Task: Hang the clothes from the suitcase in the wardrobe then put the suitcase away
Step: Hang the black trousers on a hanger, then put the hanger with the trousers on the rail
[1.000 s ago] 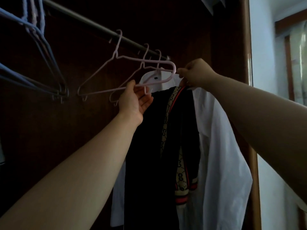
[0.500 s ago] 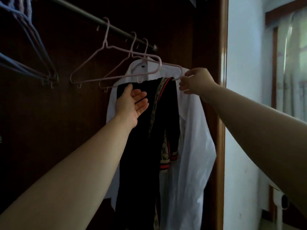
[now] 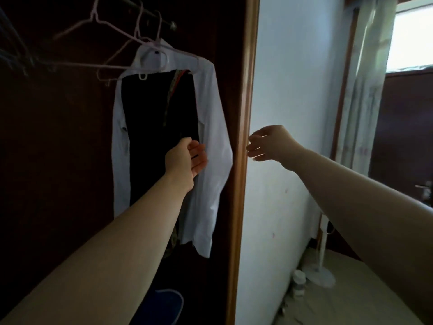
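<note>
A white shirt (image 3: 212, 146) hangs on a pale hanger from the wardrobe rail (image 3: 150, 15) at the wardrobe's right end. A black garment with a patterned trim (image 3: 159, 109) hangs in front of it. My left hand (image 3: 186, 159) is open, palm facing right, in front of the black garment and the shirt's sleeve, holding nothing. My right hand (image 3: 269, 144) is loosely open with bent fingers, out in front of the white wall just right of the wardrobe's wooden frame (image 3: 243, 137). The suitcase is not in view.
Two empty pink hangers (image 3: 110, 41) hang on the rail left of the clothes. A blue object (image 3: 167, 301) lies on the wardrobe floor. By the wall stand a fan base (image 3: 319, 275) and a jar (image 3: 298, 286). A curtained window (image 3: 398, 43) is at right.
My right hand let go of the hanger and dropped down and right, out of the wardrobe. My left hand lowered along the black garment. My view turned right toward the wall.
</note>
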